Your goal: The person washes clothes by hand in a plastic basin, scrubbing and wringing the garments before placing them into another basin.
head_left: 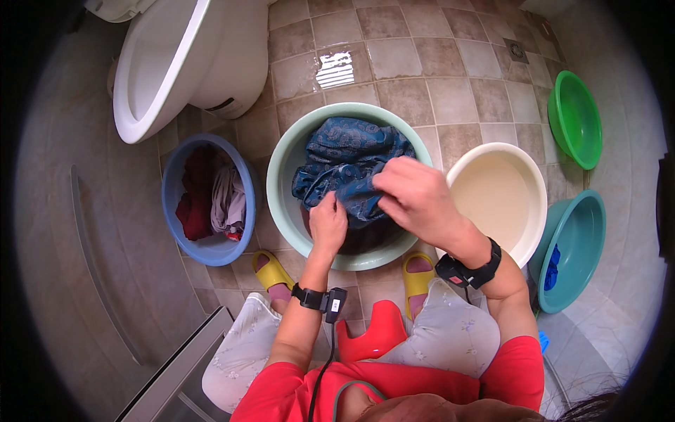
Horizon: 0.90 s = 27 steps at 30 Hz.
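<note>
A dark blue patterned garment [355, 144] lies bunched in a pale green basin [279, 204] in front of me. Dark water [365, 239] shows at the basin's near side. With closed fingers, my left hand [328, 224] grips the garment's near edge. Higher and to the right, my right hand [418, 197] pinches another part of it, pulling the cloth up a little between the two hands. What kind of garment it is, I cannot tell from the folds.
Left stands a blue basin [169, 204] with dark red and pale clothes. At right are a cream basin [538, 211] of cloudy liquid, a teal basin [587, 246] with a blue cloth, and a green basin [580, 119]. A toilet [232, 63] stands far left; a red stool [373, 334] is near me.
</note>
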### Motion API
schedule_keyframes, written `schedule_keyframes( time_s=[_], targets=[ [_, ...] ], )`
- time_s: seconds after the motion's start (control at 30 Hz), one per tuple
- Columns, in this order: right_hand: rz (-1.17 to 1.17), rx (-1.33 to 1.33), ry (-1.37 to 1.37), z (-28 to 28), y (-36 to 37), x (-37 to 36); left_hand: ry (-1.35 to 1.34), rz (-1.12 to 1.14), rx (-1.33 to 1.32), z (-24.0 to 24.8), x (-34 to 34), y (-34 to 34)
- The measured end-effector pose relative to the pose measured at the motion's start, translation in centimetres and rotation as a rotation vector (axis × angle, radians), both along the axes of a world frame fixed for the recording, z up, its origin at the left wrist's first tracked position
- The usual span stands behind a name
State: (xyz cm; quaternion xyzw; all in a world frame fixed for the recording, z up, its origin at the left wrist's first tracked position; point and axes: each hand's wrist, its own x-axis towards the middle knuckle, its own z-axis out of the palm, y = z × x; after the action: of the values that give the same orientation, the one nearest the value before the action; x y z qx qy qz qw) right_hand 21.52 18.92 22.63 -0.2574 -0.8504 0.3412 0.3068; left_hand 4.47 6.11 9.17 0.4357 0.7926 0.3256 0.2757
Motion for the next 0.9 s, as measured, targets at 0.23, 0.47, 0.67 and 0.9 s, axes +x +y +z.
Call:
schedule_keyframes(
  time_s=[0.23,0.47,0.67,0.9],
  targets=[
    [-0.157,-0.054,0.346,2.7,-0.6,0.8,0.066,0.264,0.19,-2.3,-3.3,-1.2],
    [-0.016,-0.151,0.039,-2.4,-1.0,-1.3,-0.281,0.531,0.107,-7.1,-5.3,-1.4],
    [0.116,-0.203,-0.22,-8.0,-3.1,-1.5,-0.522,0.342,0.13,-2.2,-1.1,-0.2],
    [-0.08,-0.319,-0.283,-12.6,-1.3,0.2,-0.657,-0.062,0.229,0.5,3.2,-0.2]
  ],
)
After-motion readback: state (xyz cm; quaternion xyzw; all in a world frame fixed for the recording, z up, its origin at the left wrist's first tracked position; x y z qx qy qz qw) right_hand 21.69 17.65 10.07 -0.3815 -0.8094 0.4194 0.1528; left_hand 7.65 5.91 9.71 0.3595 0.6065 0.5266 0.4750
